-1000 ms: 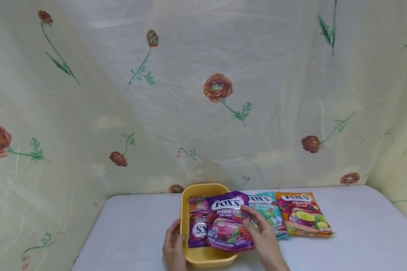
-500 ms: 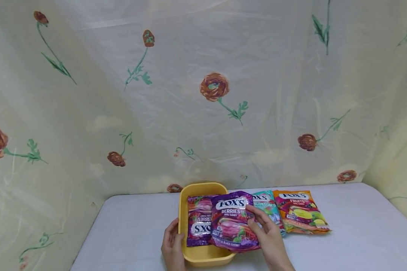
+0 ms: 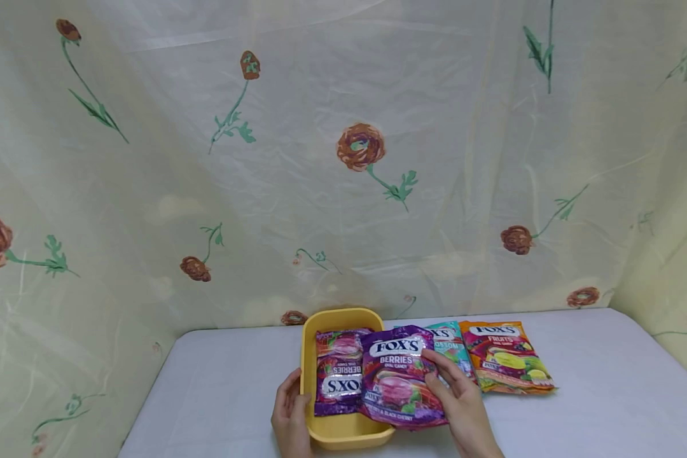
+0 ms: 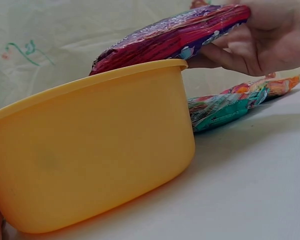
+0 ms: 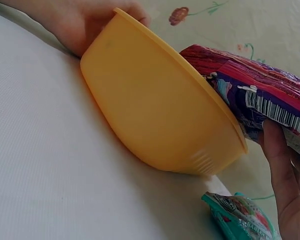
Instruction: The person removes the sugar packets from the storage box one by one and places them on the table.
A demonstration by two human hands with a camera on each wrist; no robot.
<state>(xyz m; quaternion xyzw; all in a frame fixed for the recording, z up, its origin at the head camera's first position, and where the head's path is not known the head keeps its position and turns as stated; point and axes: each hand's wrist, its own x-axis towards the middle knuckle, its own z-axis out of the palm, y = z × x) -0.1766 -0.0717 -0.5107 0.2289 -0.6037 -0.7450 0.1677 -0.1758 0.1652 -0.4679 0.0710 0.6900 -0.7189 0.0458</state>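
Note:
My right hand point(image 3: 464, 407) pinches the right edge of a purple Fox's Berries candy bag point(image 3: 397, 388), thumb on top and fingers beneath. The bag's left part lies over the right rim of a yellow plastic tub point(image 3: 349, 439). Inside the tub sits another purple Berries bag point(image 3: 336, 375), its print upside down and its right side hidden by the held one. At the tub's left wall, my left hand point(image 3: 291, 420) grips the side, thumb near the rim. In the right wrist view, a barcode shows on the underside of the held bag point(image 5: 275, 107).
Right of the tub, a teal Fox's candy bag point(image 3: 452, 346) lies partly hidden behind the held bag. Beside it is an orange Fox's Fruits bag point(image 3: 506, 359). The white table point(image 3: 223, 388) ends at a flower-printed curtain point(image 3: 275, 210) behind.
The right hand has drawn the held Berries bag a little to the right, uncovering more of the bag in the tub. The left hand stays at the tub's wall.

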